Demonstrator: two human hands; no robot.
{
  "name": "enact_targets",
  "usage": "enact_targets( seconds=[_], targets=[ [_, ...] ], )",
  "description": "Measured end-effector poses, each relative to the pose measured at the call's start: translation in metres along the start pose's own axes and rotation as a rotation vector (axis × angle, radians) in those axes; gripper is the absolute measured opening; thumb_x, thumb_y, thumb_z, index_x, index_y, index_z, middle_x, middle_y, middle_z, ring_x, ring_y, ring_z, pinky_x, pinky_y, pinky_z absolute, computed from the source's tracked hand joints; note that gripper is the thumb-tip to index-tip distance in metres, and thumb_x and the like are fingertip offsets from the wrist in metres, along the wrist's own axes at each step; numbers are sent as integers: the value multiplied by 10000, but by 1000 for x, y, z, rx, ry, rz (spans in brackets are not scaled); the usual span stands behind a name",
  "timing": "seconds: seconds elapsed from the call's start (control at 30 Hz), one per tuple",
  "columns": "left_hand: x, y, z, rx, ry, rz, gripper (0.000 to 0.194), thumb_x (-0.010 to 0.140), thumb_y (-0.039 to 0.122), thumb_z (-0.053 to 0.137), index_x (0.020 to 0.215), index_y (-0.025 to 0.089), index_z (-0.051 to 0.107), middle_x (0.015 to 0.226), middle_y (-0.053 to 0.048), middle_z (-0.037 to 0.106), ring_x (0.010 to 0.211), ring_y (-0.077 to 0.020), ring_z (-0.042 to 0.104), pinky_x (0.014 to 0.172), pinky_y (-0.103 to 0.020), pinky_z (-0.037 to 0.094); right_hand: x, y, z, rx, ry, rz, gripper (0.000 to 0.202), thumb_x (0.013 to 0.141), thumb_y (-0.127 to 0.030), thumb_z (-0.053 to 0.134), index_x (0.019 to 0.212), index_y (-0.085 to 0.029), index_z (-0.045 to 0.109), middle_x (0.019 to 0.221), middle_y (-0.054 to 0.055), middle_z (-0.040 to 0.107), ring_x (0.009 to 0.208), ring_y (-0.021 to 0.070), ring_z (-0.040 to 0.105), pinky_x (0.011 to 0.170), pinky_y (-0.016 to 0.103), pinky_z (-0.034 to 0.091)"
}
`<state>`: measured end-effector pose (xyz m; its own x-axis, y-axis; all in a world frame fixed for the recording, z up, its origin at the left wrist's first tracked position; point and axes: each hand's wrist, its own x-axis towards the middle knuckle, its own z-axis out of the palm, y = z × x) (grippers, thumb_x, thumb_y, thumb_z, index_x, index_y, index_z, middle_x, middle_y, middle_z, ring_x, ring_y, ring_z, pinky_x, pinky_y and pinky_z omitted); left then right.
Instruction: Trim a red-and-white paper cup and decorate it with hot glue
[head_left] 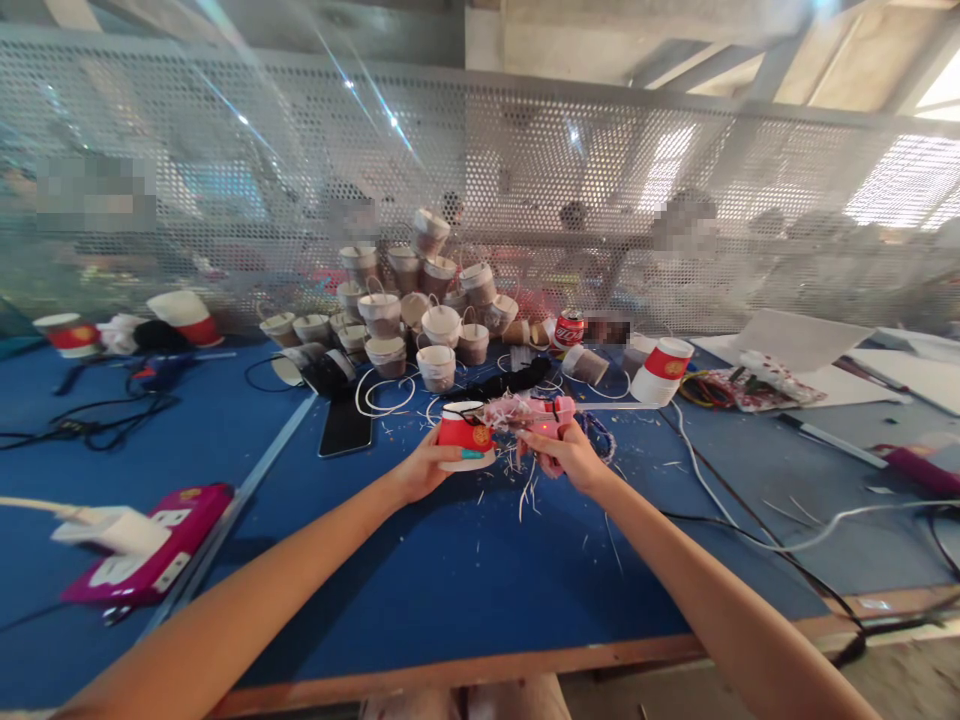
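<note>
Glue gun (551,412): which way is it pointing in the head view?

"Nozzle is facing left towards the red-and-white cup (456,432); its long axis is lying nearly level, the stick (619,406) projecting right."

"Hands?"

"Right hand (576,458) is closing around the gun's handle; left hand (421,468) is gripping the cup."

"Location?"

"Both are sitting above the blue table (420,590), nearer than the piled pots (441,326)."

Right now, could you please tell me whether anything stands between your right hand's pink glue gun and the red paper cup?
Nothing visible does: the pink glue gun in the right hand has its front end right beside the red paper cup in the left hand. The black bundle lies beyond them.
</note>
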<state>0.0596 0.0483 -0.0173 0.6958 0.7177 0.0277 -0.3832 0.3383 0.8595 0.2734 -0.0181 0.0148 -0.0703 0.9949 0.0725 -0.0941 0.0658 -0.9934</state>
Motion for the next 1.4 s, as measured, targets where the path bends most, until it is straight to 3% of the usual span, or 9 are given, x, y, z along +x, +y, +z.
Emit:
enact_targets(
  seconds=[0.33,0.7,0.93,1.17,1.4],
  targets=[
    [-1,4,2,-50,-57,0,352,598,124,696,948,145,663,925,-66,737,880,-226,681,883,-362,492,-1,-4,-1,30,45,-4,324,607,-438,725,693,-150,602,523,-4,629,263,26,342,261,181,231],
    [0,-2,-5,-35,-6,5,376,608,104,698,978,167,669,936,-54,738,883,-244,679,875,-381,480,0,-1,-1,20,21,0,304,623,-420,719,661,-145,597,539,-10,619,275,20,340,256,176,220],
    [0,0,1,-35,-6,12,391,599,96,714,982,158,663,916,-59,742,844,-218,684,820,-338,496,0,-1,-2,0,13,-7,313,622,-436,722,654,-146,608,523,-7,615,278,23,341,261,183,211],
    [-1,-1,-1,43,-17,3,389,625,137,732,1003,130,640,966,-96,730,907,-244,678,866,-362,479,-3,-7,4,-13,19,12,367,586,-477,739,679,-145,615,539,-3,629,283,21,341,274,184,223],
    [-1,-1,4,43,24,40,454,630,123,743,1059,174,601,972,-58,727,911,-228,674,904,-400,462,-4,-7,7,-35,67,4,364,575,-461,743,709,-142,629,533,-6,629,284,25,359,282,184,238]
  ],
)
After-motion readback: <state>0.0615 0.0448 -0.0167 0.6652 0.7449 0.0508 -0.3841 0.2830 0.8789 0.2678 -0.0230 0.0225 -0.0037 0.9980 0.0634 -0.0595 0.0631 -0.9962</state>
